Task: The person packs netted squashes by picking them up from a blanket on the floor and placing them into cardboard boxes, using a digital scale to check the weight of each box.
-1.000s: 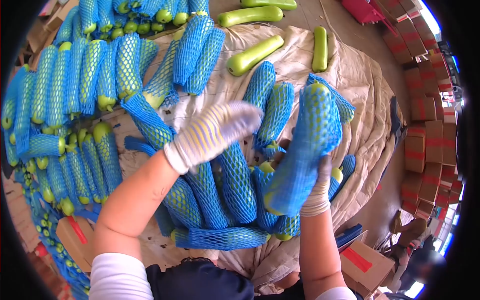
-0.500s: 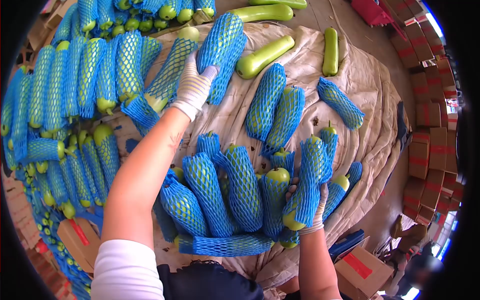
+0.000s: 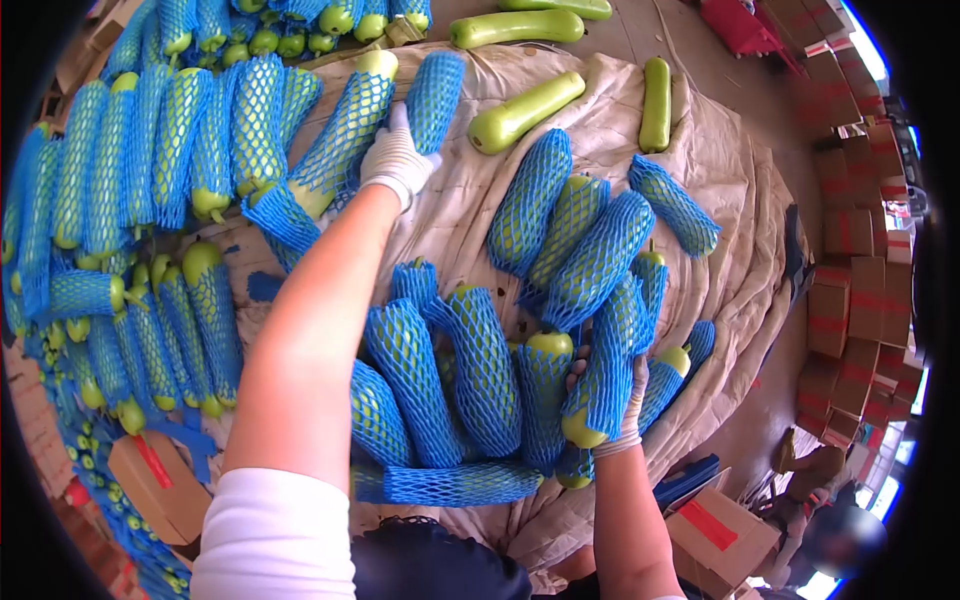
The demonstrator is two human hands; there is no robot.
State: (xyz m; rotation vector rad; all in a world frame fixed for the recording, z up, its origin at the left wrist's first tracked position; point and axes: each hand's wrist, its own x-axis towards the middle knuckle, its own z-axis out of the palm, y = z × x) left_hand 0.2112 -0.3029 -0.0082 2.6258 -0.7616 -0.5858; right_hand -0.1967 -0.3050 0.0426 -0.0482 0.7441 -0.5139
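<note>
My left hand, in a white knitted glove, grips the lower end of a bottle gourd sleeved in blue foam netting. Its thumb lies along the gourd's left side. My gloved right hand is wrapped round another netted gourd, which stands tilted with its pale green end down and hides most of the fingers. Just above that, a netted gourd lies across the lower part of a netted pair. Several netted gourds lean side by side left of my right hand, behind one lying crosswise.
Bare green gourds lie on and beyond the crumpled beige cloth. Rows of netted gourds fill the left side. Cardboard boxes are stacked along the right; another person is at lower right.
One netted gourd has gone from my left hand to the group on the right, landing on the pair. My left hand now grips the gourd that was behind it. My right hand stays nearly in place.
</note>
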